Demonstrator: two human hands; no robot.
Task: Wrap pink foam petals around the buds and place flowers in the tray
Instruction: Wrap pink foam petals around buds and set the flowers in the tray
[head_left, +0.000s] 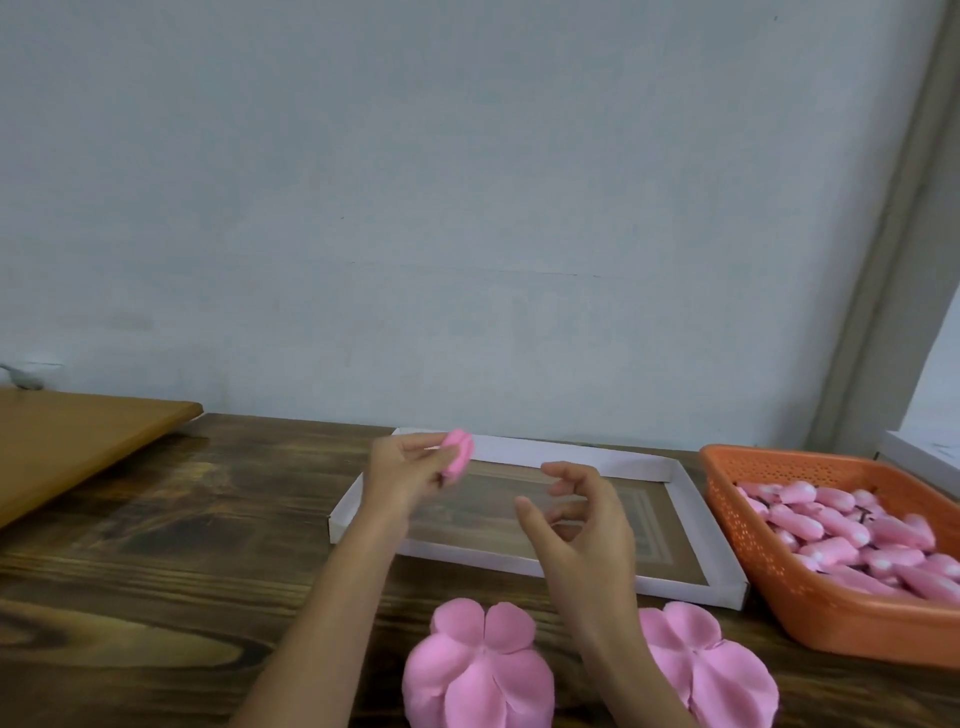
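While near the tray (571, 453), flower (458, 460) between left fingers (427, 457).

The dark brown plank bench (156, 571) is wood with bold grain and a slight sheen. The white shallow cardboard tray (519, 451) looks matt and smooth, the orange perforated basket (753, 540) smooth plastic. The flat pink foam petal sheets (478, 670) and the small pink rolled foam flower (457, 460) are soft and matt.
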